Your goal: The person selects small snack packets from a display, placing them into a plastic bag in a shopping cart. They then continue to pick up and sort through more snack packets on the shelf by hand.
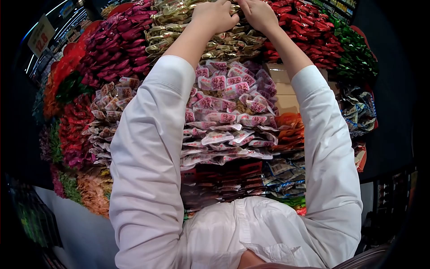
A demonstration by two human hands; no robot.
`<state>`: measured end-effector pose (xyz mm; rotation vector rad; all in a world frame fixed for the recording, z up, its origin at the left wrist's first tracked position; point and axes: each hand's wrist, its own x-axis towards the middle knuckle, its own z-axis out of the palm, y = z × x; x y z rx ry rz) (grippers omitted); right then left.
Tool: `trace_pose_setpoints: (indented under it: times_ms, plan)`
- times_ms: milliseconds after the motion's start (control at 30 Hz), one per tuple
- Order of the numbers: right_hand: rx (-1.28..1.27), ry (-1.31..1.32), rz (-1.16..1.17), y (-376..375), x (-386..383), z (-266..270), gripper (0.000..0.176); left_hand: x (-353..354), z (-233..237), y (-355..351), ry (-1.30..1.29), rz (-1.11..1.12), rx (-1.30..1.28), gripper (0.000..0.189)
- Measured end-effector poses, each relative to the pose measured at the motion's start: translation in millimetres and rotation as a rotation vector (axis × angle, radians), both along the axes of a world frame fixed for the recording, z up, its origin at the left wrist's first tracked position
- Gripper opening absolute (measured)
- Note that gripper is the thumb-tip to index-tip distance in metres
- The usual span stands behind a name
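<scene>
Both arms, in white sleeves, reach out to the far side of a packed display of small wrapped snacks. My left hand [216, 17] is at the top edge of the view, its fingers curled inward above gold packets [174, 39]. Close beside it, my right hand [260, 15] is bent over the same gold pile, fingers closed together. The fingertips of both hands nearly meet, and the frame edge partly cuts them off. Whatever they hold, if anything, is hidden. Nearer to me lie clear-and-pink printed packets [219, 117] in overlapping rows.
Magenta packets [117, 42] are stacked left of the gold ones, red packets [309, 33] and green packets [356, 54] to the right. A beige box surface [283, 87] shows beside the pink-printed rows. Dark packets [224, 179] line the near side. A price sign [41, 36] stands far left.
</scene>
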<state>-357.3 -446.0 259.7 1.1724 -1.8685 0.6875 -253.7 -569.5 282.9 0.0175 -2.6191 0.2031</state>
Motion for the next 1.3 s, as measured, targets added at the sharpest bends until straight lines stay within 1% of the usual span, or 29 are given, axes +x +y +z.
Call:
trace_pose_setpoints:
  times_ms: [33,67,100,133,167,233,300,333,367,400,433,500,533,567,633,667,700,733,767,833,867,900,967,1000,1033,1100,1133,1233,1300]
  plan:
    - [0.026,-0.087,-0.021,1,3,2,0.032,-1,0,-1,0.015,-0.010,0.018,0.053]
    - [0.026,-0.084,-0.020,0,4,2,0.032,-1,1,-1,0.031,-0.019,0.036,0.055]
    - [-0.023,0.035,0.029,-1,2,0,0.033,-5,-4,-4,0.035,-0.016,0.037,0.055]
    - [-0.072,0.153,0.080,-1,-1,-4,0.034,-10,-12,-8,0.165,-0.048,-0.001,0.056]
    - [-0.069,0.155,0.089,-2,-4,-7,0.034,-13,-20,-12,0.295,-0.076,-0.040,0.058]
    - [-0.107,0.422,-0.099,-2,2,-2,0.037,7,-16,-7,0.388,-0.123,0.034,0.061]
    - [-0.163,0.436,-0.069,5,20,2,0.036,34,-12,-4,0.401,-0.232,0.427,0.067]
    - [-0.243,0.306,0.117,8,40,5,0.034,45,-12,-3,0.424,-0.298,0.636,0.067]
    - [-0.319,0.177,0.303,12,60,8,0.032,57,-13,-3,0.423,-0.302,0.635,0.067]
    - [-0.273,-0.042,0.506,21,88,8,0.037,72,-17,-5,0.257,-0.523,1.167,0.061]
    - [-0.223,-0.262,0.706,29,115,5,0.044,89,-20,-2,0.056,-0.738,1.690,0.066]
    - [-0.005,-0.027,0.683,42,158,-8,0.044,138,-30,21,-0.031,-0.887,2.013,0.063]
    - [0.100,-0.012,0.727,49,175,-10,0.048,160,-39,20,-0.180,-0.898,2.038,0.070]
    - [0.205,0.002,0.773,56,190,-12,0.055,178,-48,25,-0.190,-0.887,2.081,0.075]
    - [0.237,-0.075,0.779,63,221,-24,0.059,221,-60,44,-0.239,-0.885,2.146,0.076]
    - [0.229,-0.295,0.784,66,237,-30,0.057,241,-63,54,-0.252,-0.775,2.278,0.075]
    - [0.223,-0.513,0.779,70,254,-35,0.056,254,-71,56,-0.344,-0.847,2.282,0.074]
    - [0.271,-0.515,0.746,73,272,-37,0.050,267,-80,64,-0.219,-0.711,2.381,0.073]
    - [0.263,-0.431,0.778,71,279,-51,0.043,280,-88,74,-0.091,-0.571,2.470,0.071]
    - [0.228,-0.372,0.781,77,302,-67,0.038,307,-109,80,-0.050,-0.785,2.502,0.071]
    - [0.162,-0.267,0.785,77,310,-75,0.031,321,-118,86,0.048,-0.746,2.454,0.071]
    - [0.168,-0.276,0.800,81,317,-82,0.031,334,-128,91,0.144,-0.702,2.405,0.071]
    - [0.267,-0.935,0.759,91,330,-102,0.027,355,-165,95,0.185,-0.716,2.091,0.058]
    - [0.059,-1.174,1.004,87,336,-125,0.024,369,-177,95,0.111,-0.553,1.917,0.040]
    - [0.032,-1.354,0.965,90,344,-138,0.025,385,-180,99,-0.031,-0.370,1.663,0.030]
    - [0.166,-1.579,0.929,99,355,-154,0.022,400,-204,106,-0.052,-0.286,1.785,0.025]
    - [0.145,-1.544,0.957,99,364,-163,0.021,406,-213,109,-0.066,-0.277,1.800,0.025]
    - [0.205,-1.659,0.873,100,382,-178,0.021,421,-229,110,-0.017,-0.257,1.901,0.024]
    - [0.167,-1.725,0.926,99,391,-195,0.021,434,-238,110,0.023,-0.256,1.968,0.023]
